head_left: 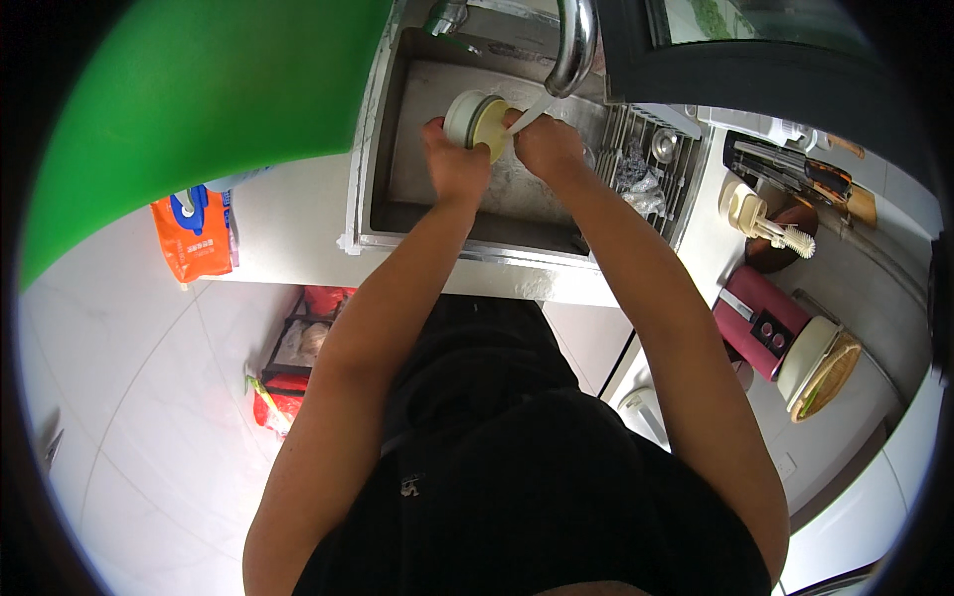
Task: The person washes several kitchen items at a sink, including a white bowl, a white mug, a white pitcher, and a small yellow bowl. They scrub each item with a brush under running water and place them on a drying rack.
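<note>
Over the stainless-steel sink [425,186], my left hand [456,165] grips a round white container [458,115] tilted onto its side. Its round yellow face [488,134] is turned to the right, with a dark ring behind it. My right hand [548,145] is at the right edge of that yellow face, its fingers bent. Whether those fingers pinch anything is hidden. From the curved chrome faucet [577,48], a stream of water [531,114] runs down between the container and my right hand.
A metal drying rack [611,160] spans the sink's right side, with crumpled clear plastic [645,197] on it. Further right are a bottle brush [790,237], knives [790,165] and a dark pink appliance [756,320]. An orange pouch [192,242] stands left, below a green panel [209,82].
</note>
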